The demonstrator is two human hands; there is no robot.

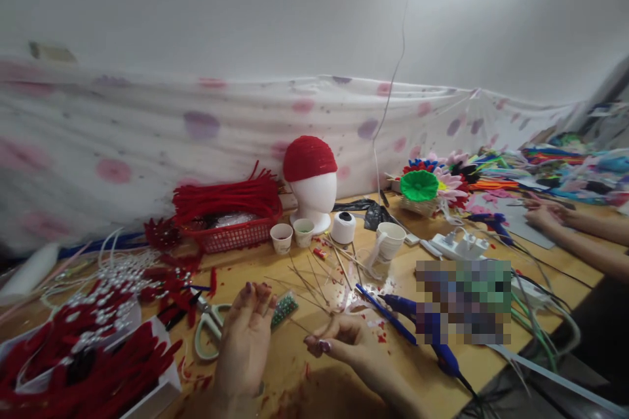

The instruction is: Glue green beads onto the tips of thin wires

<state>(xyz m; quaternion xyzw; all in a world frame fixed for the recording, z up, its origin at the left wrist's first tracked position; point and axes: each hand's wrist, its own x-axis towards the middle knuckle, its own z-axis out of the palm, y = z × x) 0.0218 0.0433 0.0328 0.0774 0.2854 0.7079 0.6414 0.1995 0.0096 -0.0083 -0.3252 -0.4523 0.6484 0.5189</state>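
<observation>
My left hand [247,334] is raised over the near part of the table, palm showing, fingers loosely bent and nothing visible in them. Just right of it, my right hand [351,347] has thumb and fingertips pinched together; a thin wire [299,325] runs to those fingertips. Behind my left fingers lies a green packet with pale dots [285,309], partly hidden. Scissors with pale handles [209,327] lie against the left side of that hand. Several thin wire stems [312,281] are spread beyond both hands.
A white foam head [314,196] wears a red cap [310,158] near a red basket [236,236]. Paper cups [282,239], a thread spool [343,229] and a mug [390,240] stand ahead. A blue glue gun [432,324] lies right; another person's hands [545,213] work beyond.
</observation>
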